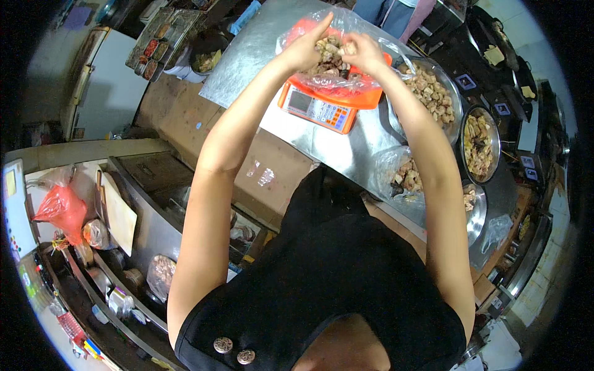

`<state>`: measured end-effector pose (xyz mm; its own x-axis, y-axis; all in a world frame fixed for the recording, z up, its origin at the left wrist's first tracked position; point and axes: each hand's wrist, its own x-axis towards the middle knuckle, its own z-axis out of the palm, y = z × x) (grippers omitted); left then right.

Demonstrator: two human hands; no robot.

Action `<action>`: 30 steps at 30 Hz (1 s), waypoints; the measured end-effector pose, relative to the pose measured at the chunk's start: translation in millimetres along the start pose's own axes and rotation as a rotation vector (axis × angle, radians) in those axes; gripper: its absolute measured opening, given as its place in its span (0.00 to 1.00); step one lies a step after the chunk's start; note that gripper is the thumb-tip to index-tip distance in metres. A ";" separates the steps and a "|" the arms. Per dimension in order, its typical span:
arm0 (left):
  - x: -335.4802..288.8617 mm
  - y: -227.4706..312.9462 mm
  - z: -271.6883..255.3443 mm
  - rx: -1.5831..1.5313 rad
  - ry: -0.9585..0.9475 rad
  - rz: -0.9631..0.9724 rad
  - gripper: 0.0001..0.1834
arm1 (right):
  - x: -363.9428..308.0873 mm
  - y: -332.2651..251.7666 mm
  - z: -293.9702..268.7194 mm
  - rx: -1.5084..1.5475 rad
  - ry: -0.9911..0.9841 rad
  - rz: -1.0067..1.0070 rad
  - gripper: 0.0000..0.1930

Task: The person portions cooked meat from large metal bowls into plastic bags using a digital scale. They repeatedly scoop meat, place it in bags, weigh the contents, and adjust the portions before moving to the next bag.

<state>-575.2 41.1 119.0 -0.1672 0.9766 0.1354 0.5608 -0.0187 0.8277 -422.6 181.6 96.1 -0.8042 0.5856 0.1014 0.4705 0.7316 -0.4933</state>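
Observation:
An orange electronic scale (346, 119) with a display and keypad stands on the steel table. On its pan lies a spread clear plastic bag (366, 83) holding chopped meat pieces (328, 57). My left hand (304, 52) is at the bag's left side, one finger stretched up and away; its other fingers show poorly, and nothing is seen in its grasp. Over the right side of the heap, my right hand (366, 54) has its fingers closed on a pale meat piece (351, 47).
Right of the scale stand a large steel bowl of meat chunks (436, 99), a dark-rimmed bowl of yellowish pieces (480, 148) and another bag of meat (405, 176). A person (396, 18) stands across the steel table (244, 62). A counter with a red bag (64, 207) is at left.

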 end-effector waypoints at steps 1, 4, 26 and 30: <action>3.3 3.6 0.8 -0.039 0.021 0.004 0.50 | 4.0 6.9 4.5 0.121 0.107 -0.093 0.24; 4.7 27.2 0.0 -0.201 0.044 0.007 0.49 | 12.1 10.5 9.8 0.455 0.000 0.016 0.22; -21.4 61.5 -9.4 -0.444 0.251 0.083 0.49 | -16.9 13.7 4.4 0.232 0.021 -0.206 0.31; -31.0 37.8 -8.6 -0.554 0.270 0.073 0.50 | -54.3 18.2 -23.2 0.676 -0.111 -0.079 0.25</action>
<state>-555.8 8.3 150.8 -0.3841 0.8813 0.2754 0.0868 -0.2624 0.9610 -361.9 171.3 101.7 -0.8760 0.4742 0.0881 0.1081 0.3710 -0.9223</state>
